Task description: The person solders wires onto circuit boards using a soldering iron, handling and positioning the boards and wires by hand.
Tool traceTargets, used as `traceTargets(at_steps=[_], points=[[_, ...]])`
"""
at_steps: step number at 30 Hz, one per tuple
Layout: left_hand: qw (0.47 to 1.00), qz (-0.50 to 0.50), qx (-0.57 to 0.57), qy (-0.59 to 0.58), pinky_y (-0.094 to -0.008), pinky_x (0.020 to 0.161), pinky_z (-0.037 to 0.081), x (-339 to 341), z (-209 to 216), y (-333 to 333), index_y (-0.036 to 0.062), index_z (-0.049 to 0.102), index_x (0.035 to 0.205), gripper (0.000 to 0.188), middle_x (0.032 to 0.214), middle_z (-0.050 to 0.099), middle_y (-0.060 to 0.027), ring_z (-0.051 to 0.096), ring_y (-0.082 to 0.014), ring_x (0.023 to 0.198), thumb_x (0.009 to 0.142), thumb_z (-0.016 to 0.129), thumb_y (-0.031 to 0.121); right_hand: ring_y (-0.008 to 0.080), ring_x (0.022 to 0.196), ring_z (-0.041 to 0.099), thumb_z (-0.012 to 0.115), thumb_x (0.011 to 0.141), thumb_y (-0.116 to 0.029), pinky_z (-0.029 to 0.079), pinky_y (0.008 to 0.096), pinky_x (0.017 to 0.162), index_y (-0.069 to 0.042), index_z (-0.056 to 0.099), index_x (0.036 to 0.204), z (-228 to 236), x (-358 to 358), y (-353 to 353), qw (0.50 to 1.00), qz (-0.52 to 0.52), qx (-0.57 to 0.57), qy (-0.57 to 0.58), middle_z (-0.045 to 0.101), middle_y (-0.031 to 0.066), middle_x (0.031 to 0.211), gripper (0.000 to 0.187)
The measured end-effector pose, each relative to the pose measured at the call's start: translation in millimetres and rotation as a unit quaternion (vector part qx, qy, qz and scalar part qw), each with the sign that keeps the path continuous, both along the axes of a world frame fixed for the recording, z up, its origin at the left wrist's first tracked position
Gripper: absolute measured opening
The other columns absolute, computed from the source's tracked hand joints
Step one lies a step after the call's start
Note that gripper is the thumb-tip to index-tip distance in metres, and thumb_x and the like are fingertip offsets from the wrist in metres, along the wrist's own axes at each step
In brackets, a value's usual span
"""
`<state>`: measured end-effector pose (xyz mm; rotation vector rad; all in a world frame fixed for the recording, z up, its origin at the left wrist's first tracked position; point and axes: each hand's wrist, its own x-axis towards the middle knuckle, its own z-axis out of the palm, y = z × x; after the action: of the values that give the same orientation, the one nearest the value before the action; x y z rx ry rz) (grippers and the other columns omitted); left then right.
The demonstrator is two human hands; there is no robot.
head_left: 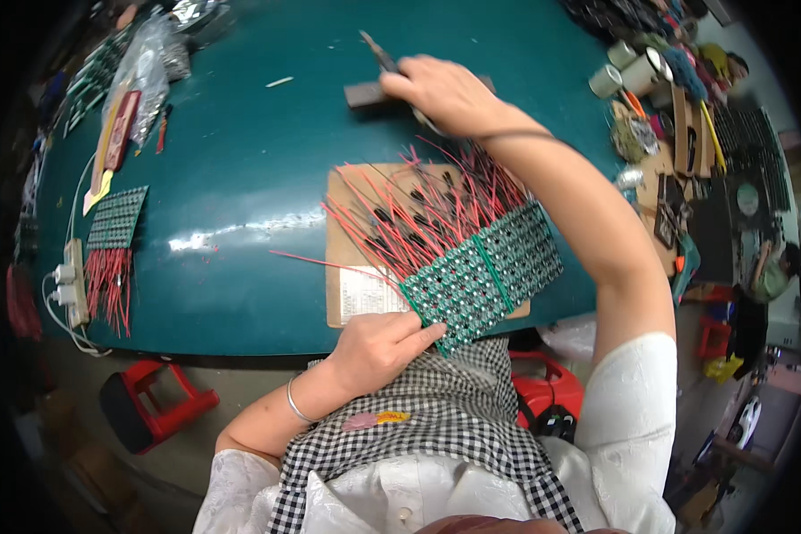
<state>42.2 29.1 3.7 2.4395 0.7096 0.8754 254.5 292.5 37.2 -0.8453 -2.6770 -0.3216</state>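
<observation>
My left hand (384, 350) grips the lower left corner of a green circuit board panel (458, 295), thumb and fingers closed at its edge. The panel lies tilted at the table's near edge. Many red and black wires (400, 227) fan out from its far side over a brown board (336, 307) with a printed paper sheet (365, 292) on it. Farther off, my right hand (449, 93) is closed round a slim tool (380, 55) with a pointed tip and a dark middle; its exact kind is unclear. Beneath that hand lies a dark grey block (362, 96), partly covered.
Another wired green panel (116, 218) lies at left beside a white power strip (74, 283). Plastic bags (147, 67) sit at the far left. Rolls and tools (632, 80) crowd the right side. Red stools (156, 400) stand below the table's near edge.
</observation>
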Motion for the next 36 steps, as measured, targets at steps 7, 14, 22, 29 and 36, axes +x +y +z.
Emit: traceTargets(at_steps=[7,14,22,29,36], points=[[1.000,0.018,-0.005,-0.019,-0.0329,0.045,0.041,4,-5,9,0.0088,0.075,0.107,0.032,0.064,0.042,-0.0014,0.051,-0.0159,0.052,0.076,0.069,0.006,0.0423,0.088,0.063,0.056,0.087,-0.008,0.052,0.0505,0.077,-0.010,0.057,0.111,-8,-5,41,0.995,-0.037,-0.050,0.077,0.058,0.0217,0.101,0.024],[0.997,0.036,-0.025,-0.068,-0.0321,0.044,0.038,-2,3,13,0.0097,0.078,0.105,0.039,0.062,0.042,-0.0003,0.048,-0.0152,0.050,0.067,0.076,0.002,0.0327,0.093,0.066,0.075,0.078,-0.006,0.054,0.0398,0.082,-0.008,0.059,0.103,56,47,-122,0.966,0.016,-0.145,0.212,0.066,0.0130,0.101,0.030],[0.998,0.046,-0.042,-0.009,-0.0319,0.047,0.043,-35,25,36,0.0121,0.078,0.104,0.037,0.064,0.052,-0.0015,0.055,-0.0159,0.052,0.068,0.084,0.004,0.0371,0.097,0.066,0.088,0.067,-0.021,0.055,0.0447,0.084,-0.006,0.062,0.096,10,67,-253,0.917,-0.061,-0.225,0.323,0.068,0.0155,0.109,0.041],[0.980,0.193,-0.042,0.028,-0.0286,0.048,0.039,-55,26,11,0.0078,0.079,0.101,0.032,0.063,0.054,-0.0035,0.049,-0.0137,0.052,0.072,0.080,-0.007,0.0351,0.091,0.067,0.088,0.065,-0.020,0.055,0.0435,0.079,-0.007,0.063,0.094,-20,36,-257,0.924,-0.070,-0.147,0.347,0.066,0.0129,0.101,0.040],[0.964,0.236,-0.104,-0.064,-0.0276,0.048,0.041,-49,19,-34,0.0025,0.077,0.095,0.025,0.067,0.060,-0.0052,0.053,-0.0140,0.054,0.072,0.084,-0.004,0.0315,0.085,0.066,0.090,0.062,-0.020,0.054,0.0411,0.073,-0.008,0.063,0.088,-21,21,-257,0.927,-0.084,-0.129,0.343,0.069,0.0115,0.101,0.039]])
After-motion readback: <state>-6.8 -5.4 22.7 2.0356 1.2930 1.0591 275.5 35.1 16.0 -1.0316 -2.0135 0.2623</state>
